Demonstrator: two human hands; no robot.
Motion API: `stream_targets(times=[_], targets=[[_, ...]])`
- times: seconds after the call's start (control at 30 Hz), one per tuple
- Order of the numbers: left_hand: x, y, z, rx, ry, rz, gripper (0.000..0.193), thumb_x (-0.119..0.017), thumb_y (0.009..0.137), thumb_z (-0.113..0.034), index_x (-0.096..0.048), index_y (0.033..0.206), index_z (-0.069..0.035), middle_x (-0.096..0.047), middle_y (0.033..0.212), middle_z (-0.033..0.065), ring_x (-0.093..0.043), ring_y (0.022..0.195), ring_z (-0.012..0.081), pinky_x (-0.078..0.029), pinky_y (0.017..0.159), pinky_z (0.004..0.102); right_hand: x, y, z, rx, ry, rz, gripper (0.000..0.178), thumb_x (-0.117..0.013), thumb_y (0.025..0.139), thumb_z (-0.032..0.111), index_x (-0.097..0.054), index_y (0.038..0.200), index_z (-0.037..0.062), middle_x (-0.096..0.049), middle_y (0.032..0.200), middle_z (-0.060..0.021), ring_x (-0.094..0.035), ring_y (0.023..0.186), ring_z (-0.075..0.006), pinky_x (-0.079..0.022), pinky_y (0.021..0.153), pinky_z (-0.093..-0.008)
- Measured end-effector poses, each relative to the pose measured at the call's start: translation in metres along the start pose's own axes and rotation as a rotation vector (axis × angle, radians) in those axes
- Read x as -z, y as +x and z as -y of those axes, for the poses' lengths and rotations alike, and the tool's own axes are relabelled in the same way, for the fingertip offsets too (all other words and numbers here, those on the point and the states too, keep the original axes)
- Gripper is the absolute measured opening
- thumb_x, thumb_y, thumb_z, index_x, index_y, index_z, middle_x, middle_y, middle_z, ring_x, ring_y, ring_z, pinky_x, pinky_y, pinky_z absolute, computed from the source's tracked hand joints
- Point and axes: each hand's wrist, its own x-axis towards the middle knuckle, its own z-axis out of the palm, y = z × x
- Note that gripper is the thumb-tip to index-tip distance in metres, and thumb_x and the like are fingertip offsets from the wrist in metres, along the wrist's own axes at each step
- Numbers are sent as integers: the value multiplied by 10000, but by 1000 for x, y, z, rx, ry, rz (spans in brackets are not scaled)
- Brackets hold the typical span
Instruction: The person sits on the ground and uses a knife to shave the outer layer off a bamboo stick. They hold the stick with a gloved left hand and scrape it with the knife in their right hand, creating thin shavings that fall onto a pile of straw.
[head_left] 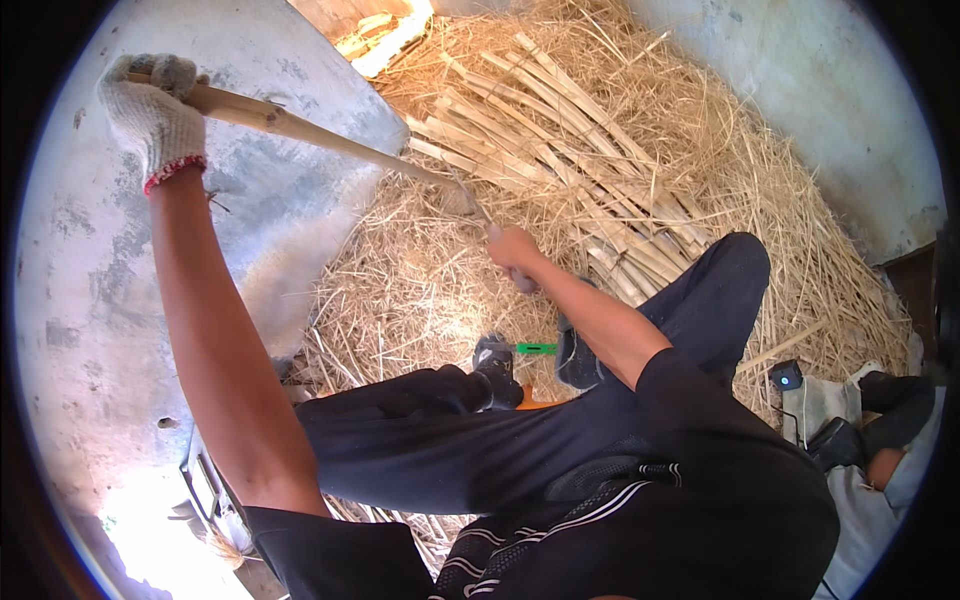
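My left hand (155,110), in a white knit glove with a red cuff, is closed around the upper end of a long bamboo strip (290,125). The strip slants down to the right across the front of me. My bare right hand (513,252) grips the handle of a knife (470,195). Its thin blade meets the lower end of the strip; the exact contact is too small to make out. Beyond the right hand lies a pile of split bamboo strips (600,160).
Shavings (400,270) cover the floor. A pale wall (300,60) stands at left, another wall (830,90) at far right. Between my shoes lies a green tool (537,349). A small black device (786,376) and part of another person (880,410) show at lower right.
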Motion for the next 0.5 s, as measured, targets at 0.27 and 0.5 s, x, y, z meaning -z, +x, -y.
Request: stream_targets(times=[0.27,0.5], targets=[[-2,3,-1,-7,-12,-78,182,-468,769,-125,-367,618,-121,-339,507,14,-337,465,180,-376,625,406,-25,11,-53,114,-286,-183,281,-605,848,271,-647,1071,105,-650,1022,-198,-666,888,-318,-538,741,-421],[10,1,-2,-31,-15,-71,222,-447,844,-194,-354,652,-132,-322,532,6,-306,479,161,-369,629,416,-26,44,-149,-3,-258,-262,375,-599,764,219,-629,952,-105,-675,897,-265,-690,809,-330,-547,737,-417]])
